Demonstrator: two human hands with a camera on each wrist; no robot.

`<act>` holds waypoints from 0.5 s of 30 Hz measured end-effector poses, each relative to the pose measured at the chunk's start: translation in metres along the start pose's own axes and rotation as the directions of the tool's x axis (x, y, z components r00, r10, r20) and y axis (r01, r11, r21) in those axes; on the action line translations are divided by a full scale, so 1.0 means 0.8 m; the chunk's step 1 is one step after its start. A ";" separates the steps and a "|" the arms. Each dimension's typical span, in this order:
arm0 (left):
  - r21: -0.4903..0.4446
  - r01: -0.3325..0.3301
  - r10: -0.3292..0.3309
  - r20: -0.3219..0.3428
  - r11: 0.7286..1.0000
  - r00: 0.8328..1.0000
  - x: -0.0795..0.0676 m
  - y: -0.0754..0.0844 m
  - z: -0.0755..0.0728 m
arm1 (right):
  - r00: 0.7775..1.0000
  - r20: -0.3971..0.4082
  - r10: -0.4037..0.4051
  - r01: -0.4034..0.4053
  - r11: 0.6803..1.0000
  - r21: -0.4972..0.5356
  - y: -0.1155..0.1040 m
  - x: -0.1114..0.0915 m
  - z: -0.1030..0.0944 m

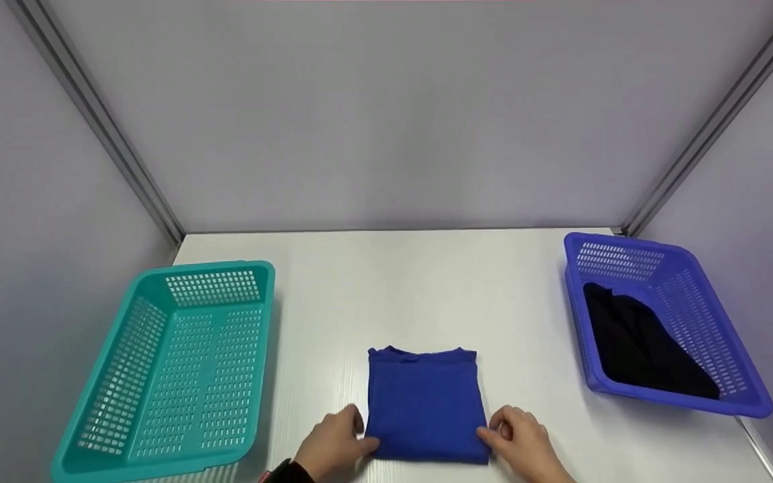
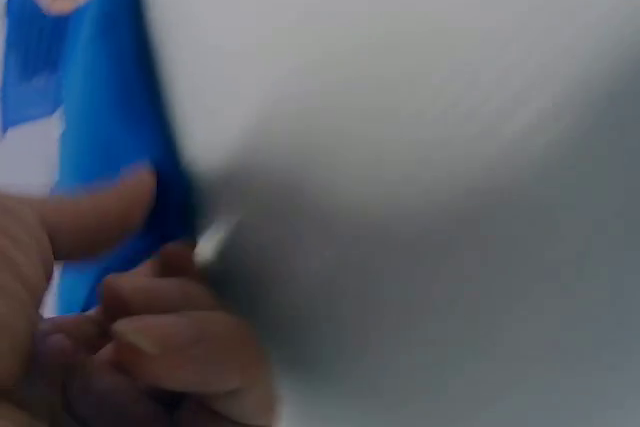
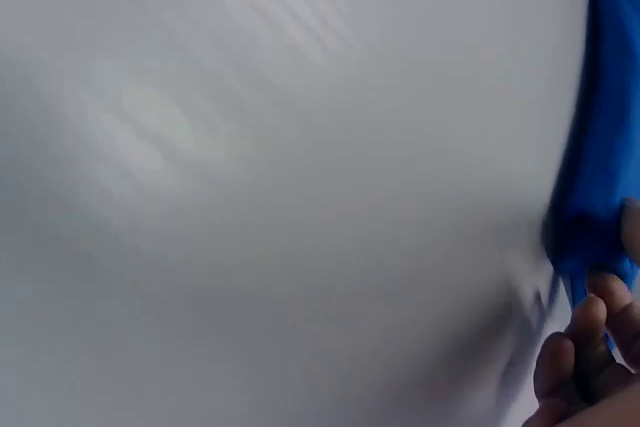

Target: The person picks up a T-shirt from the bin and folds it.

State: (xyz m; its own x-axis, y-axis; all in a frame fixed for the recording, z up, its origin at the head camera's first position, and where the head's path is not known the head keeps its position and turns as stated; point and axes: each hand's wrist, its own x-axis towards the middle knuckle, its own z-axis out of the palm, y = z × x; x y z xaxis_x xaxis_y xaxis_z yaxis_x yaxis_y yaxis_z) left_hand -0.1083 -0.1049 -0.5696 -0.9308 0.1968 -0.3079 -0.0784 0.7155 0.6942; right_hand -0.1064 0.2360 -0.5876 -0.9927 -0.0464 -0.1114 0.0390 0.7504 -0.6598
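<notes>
A blue shirt, folded into a near square, lies on the white table with its neckline at the far side. My left hand is at the near left corner, its thumb on the cloth edge and its fingers curled beside it. At the near right corner my right hand pinches the edge between thumb and fingers. In the left wrist view the blue cloth runs behind the thumb, and the picture is blurred. The right wrist view shows the shirt's edge with curled fingers at its corner.
A green perforated basket stands on the left of the table. On the right, a purple-blue basket holds a black cloth. Grey panels enclose the back and sides.
</notes>
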 end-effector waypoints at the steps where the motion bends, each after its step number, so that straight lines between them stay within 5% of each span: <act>1: 0.028 -0.005 0.005 -0.031 1.000 1.000 0.003 0.006 -0.012 | 1.000 -0.013 0.000 0.000 1.000 0.002 -0.001 0.008 -0.010; 3: 0.102 -0.024 0.036 -0.122 0.995 0.992 0.012 0.024 -0.038 | 0.998 -0.057 -0.030 0.028 0.999 -0.024 -0.005 0.028 -0.031; 5: 0.207 -0.053 0.103 -0.239 0.977 0.966 0.026 0.044 -0.062 | 0.991 -0.100 -0.089 0.080 0.992 -0.093 -0.009 0.051 -0.053; 9: 0.499 -0.088 0.327 -0.415 0.862 0.849 0.064 0.063 -0.097 | 0.973 -0.106 -0.206 0.170 0.945 -0.279 -0.016 0.094 -0.087; 11: 0.605 -0.054 0.384 -0.430 0.794 0.817 0.084 0.061 -0.107 | 0.971 -0.085 -0.222 0.179 0.918 -0.353 -0.017 0.112 -0.098; 13: 0.665 -0.012 0.374 -0.406 0.747 0.834 0.100 0.052 -0.113 | 0.975 -0.061 -0.212 0.170 0.899 -0.403 -0.017 0.126 -0.107; 15: 0.688 0.036 0.313 -0.375 0.724 0.872 0.111 0.038 -0.115 | 0.980 -0.043 -0.197 0.158 0.883 -0.441 -0.016 0.137 -0.111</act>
State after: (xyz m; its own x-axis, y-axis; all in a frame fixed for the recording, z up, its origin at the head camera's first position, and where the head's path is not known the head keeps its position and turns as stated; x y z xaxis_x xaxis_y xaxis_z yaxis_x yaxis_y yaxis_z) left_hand -0.2265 -0.1275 -0.5157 -0.9705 0.1441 0.1931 0.1553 0.9869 0.0439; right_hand -0.2255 0.2799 -0.5257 -0.9850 -0.1644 0.0528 -0.1726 0.9465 -0.2726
